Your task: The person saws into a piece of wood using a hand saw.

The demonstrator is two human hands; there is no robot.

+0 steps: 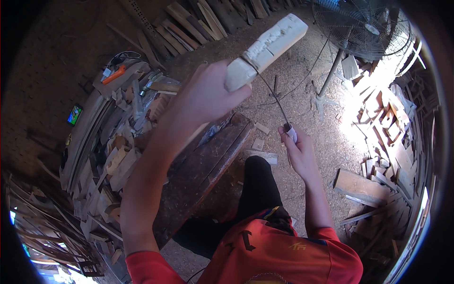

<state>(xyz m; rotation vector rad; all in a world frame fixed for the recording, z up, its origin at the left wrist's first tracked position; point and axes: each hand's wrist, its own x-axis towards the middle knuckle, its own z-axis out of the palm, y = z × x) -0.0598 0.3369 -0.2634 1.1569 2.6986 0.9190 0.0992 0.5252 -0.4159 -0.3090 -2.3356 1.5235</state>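
My left hand [203,94] is closed around the near end of a long pale wooden block [279,42], raised in front of me and tilted up to the right. Its upper face looks rough and chipped whitish. Across the block lies a thin dark strip [276,97], which runs taut down to my right hand [301,150]. That hand is closed on the strip's lower end, where a small white wrapped piece [292,134] shows at the fingers. Whether the strip is cord, rubber or metal I cannot tell.
At left, a dark wooden bench [189,189] carries wood offcuts, a hammer [161,87] and an orange-handled tool [113,75]. A standing fan [371,28] is at the far right. Wood scraps [392,123] pile up on the right; planks [189,26] lie at the back.
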